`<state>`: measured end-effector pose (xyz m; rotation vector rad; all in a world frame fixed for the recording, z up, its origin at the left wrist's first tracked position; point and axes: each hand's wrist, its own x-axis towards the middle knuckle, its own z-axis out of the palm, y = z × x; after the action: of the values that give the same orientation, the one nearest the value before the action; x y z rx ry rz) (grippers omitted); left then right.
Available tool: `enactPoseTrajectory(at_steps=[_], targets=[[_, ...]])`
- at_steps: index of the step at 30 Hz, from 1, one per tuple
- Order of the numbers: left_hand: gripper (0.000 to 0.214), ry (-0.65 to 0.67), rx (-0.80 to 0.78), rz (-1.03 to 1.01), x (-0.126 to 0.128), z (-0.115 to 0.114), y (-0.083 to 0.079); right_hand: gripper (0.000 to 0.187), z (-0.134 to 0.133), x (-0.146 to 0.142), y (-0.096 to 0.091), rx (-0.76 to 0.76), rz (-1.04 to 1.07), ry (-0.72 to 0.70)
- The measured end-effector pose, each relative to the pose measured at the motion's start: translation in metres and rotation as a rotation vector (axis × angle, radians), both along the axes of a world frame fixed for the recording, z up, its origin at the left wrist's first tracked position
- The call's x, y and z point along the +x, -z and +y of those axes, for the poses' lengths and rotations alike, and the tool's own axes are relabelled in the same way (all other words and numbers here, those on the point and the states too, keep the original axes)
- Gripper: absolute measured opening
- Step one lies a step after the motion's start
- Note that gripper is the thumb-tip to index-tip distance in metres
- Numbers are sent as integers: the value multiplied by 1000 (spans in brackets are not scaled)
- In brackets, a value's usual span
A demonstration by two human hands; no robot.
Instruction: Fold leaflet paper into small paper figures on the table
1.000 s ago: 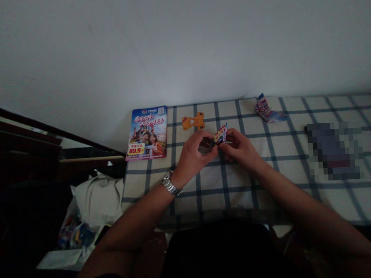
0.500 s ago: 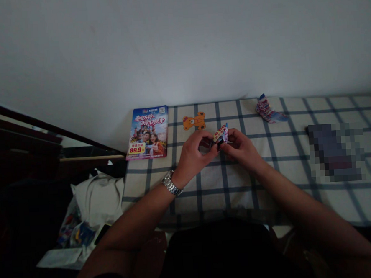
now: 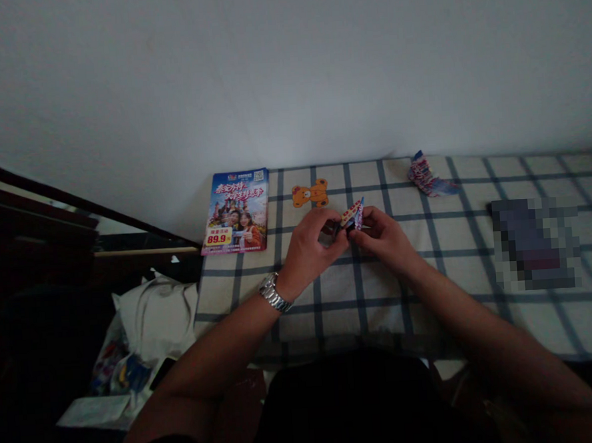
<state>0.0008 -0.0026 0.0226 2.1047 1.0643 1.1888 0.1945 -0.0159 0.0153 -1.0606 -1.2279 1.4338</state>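
Note:
Between the fingertips of both hands is a small folded piece of printed paper (image 3: 352,213) in cream, red, blue and pink, with a pointed corner sticking up. My left hand (image 3: 312,248), wearing a silver watch (image 3: 274,293) at the wrist, pinches its left side. From the right, my right hand (image 3: 388,241) grips the other side with thumb and curled fingers. Fingers cover the lower part of the piece, where something dark shows. Just behind my left hand, a flat orange teddy bear cutout (image 3: 310,193) lies on the checked cloth (image 3: 381,296).
A stack of colourful flyers (image 3: 236,212) lies at the left by the wall (image 3: 287,75). A crumpled blue-and-pink printed piece (image 3: 426,177) rests at the back right. A dark, pixelated object (image 3: 535,243) lies farther right. Below left stands a white bag (image 3: 156,313).
The folded piece has turned slightly between my fingers, and its cream-and-red face looks narrower. My hands have hardly moved.

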Motion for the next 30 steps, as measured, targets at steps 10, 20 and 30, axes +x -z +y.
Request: enactPoseTrajectory(at_steps=[10, 20, 30], targets=[[13, -18, 56, 67, -2, -1, -5, 41, -1, -1, -2, -65, 12, -43], [8, -42, 193, 108, -3, -1, -4, 42, -2, -4, -6, -54, -21, -32], [10, -58, 162, 96, -2, 1, -4, 38, -1, -3, 1, -24, 3, -51]])
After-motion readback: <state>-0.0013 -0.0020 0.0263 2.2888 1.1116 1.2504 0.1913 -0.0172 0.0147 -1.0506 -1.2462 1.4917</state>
